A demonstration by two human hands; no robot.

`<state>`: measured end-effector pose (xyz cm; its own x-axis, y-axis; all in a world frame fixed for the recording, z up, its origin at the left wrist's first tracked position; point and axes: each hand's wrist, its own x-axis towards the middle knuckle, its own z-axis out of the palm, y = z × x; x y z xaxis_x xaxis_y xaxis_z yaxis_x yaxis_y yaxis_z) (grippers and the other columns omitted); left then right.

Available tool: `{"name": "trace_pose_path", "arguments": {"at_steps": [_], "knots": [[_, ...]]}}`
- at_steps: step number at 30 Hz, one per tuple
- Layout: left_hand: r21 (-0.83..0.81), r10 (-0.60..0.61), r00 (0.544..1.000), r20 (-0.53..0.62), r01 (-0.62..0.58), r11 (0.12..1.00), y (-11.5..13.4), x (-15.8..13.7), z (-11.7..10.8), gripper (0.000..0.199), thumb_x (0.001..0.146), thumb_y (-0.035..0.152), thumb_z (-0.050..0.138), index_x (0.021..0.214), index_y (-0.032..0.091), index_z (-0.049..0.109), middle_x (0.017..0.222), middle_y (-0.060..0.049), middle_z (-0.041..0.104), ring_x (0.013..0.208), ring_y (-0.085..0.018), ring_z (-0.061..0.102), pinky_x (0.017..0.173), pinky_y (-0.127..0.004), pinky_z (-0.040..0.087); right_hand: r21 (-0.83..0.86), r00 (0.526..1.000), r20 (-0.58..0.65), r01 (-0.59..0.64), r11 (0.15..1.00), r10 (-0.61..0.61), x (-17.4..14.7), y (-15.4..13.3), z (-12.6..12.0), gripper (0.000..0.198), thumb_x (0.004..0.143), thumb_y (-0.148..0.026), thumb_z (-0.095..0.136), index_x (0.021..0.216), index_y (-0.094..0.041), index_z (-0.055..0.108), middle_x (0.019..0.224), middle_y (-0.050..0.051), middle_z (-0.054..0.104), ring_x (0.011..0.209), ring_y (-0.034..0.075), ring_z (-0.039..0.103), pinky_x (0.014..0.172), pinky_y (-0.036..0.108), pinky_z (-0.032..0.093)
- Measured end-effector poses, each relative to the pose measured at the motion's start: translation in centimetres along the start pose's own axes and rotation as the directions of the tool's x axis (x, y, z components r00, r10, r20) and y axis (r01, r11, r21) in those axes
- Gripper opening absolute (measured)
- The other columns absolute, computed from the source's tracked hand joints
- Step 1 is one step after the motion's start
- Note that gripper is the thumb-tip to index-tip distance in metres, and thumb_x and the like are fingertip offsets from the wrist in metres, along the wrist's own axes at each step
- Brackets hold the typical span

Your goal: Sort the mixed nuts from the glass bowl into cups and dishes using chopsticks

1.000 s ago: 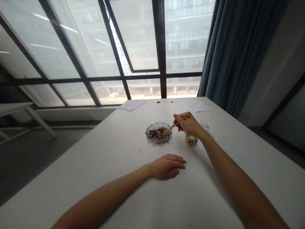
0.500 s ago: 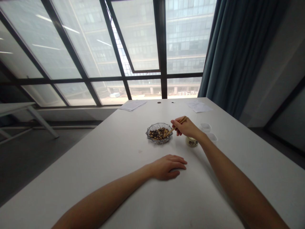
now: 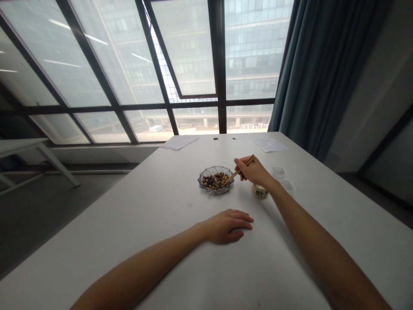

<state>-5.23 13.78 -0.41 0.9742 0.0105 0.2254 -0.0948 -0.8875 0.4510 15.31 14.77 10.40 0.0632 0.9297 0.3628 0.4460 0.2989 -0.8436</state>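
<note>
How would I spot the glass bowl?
On the white table, find the right hand holding chopsticks. Their tips point into the glass bowl, left of that hand. Unlike the lettered pot and plastic trays, it has a jagged rim and holds dark and pale bits.

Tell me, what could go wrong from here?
The slender tan wooden chopsticks in the right hand might drop small dark and pale pieces outside the jagged-rimmed clear glass bowl. That wrist looks close to the small round cream container with dark lettering, so a dip might tip it.
</note>
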Motion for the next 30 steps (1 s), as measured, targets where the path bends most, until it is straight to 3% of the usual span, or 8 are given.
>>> {"name": "trace_pose_path", "arguments": {"at_steps": [10, 14, 18, 22, 30], "knots": [[-0.007, -0.005, 1.000, 0.003, 0.005, 1.000, -0.1, -0.1, 0.1, 0.039, 0.097, 0.026, 0.055, 0.135, 0.027, 0.059, 0.146, -0.008, 0.059, 0.138, -0.024, 0.052, 0.120, -0.040, 0.037, 0.019, 0.994, -0.106, 0.009, 1.000, -0.007, 0.3, -0.5, -2.7, 0.047, 0.097, -0.050, 0.055, 0.069, -0.014, 0.068, 0.046, 0.004, 0.061, 0.036, 0.011, 0.055, 0.039, 0.021, 0.043], [-0.004, -0.010, 1.000, 0.002, 0.010, 1.000, -0.1, -0.1, 0.1, 0.039, 0.096, 0.025, 0.055, 0.135, 0.027, 0.059, 0.146, -0.007, 0.059, 0.139, -0.024, 0.051, 0.120, -0.039, 0.037, -0.012, 0.975, -0.221, -0.014, 1.000, 0.011, 0.5, -0.5, -4.4, 0.045, 0.096, -0.048, 0.057, 0.069, -0.014, 0.068, 0.048, 0.004, 0.062, 0.037, 0.012, 0.057, 0.038, 0.020, 0.046], [-0.017, -0.009, 1.000, 0.001, 0.009, 1.000, 0.0, -0.1, 0.0, 0.038, 0.097, 0.026, 0.054, 0.135, 0.027, 0.059, 0.145, -0.008, 0.059, 0.139, -0.024, 0.051, 0.120, -0.040, 0.037, -0.018, 0.917, -0.398, -0.044, 0.999, 0.033, 0.8, 0.0, -7.0, 0.042, 0.094, -0.044, 0.061, 0.067, -0.014, 0.068, 0.046, 0.005, 0.062, 0.036, 0.013, 0.058, 0.035, 0.020, 0.046], [-0.019, -0.011, 1.000, 0.001, 0.011, 1.000, 0.0, -0.1, 0.0, 0.038, 0.097, 0.027, 0.055, 0.135, 0.027, 0.059, 0.145, -0.008, 0.059, 0.140, -0.024, 0.051, 0.120, -0.040, 0.037, 0.004, 0.827, -0.559, -0.074, 0.997, 0.064, 0.7, 0.5, -9.6, 0.039, 0.094, -0.038, 0.061, 0.064, -0.014, 0.066, 0.044, 0.005, 0.060, 0.035, 0.014, 0.058, 0.033, 0.019, 0.045], [-0.014, -0.016, 1.000, 0.009, 0.016, 1.000, 0.1, -0.1, -0.2, 0.038, 0.097, 0.026, 0.055, 0.135, 0.027, 0.059, 0.146, -0.008, 0.059, 0.139, -0.024, 0.051, 0.119, -0.039, 0.038, -0.025, 0.703, -0.703, -0.176, 0.984, 0.108, 0.1, 0.9, -12.9, 0.039, 0.093, -0.035, 0.062, 0.059, -0.017, 0.062, 0.046, 0.006, 0.060, 0.036, 0.016, 0.060, 0.032, 0.022, 0.047]]}}
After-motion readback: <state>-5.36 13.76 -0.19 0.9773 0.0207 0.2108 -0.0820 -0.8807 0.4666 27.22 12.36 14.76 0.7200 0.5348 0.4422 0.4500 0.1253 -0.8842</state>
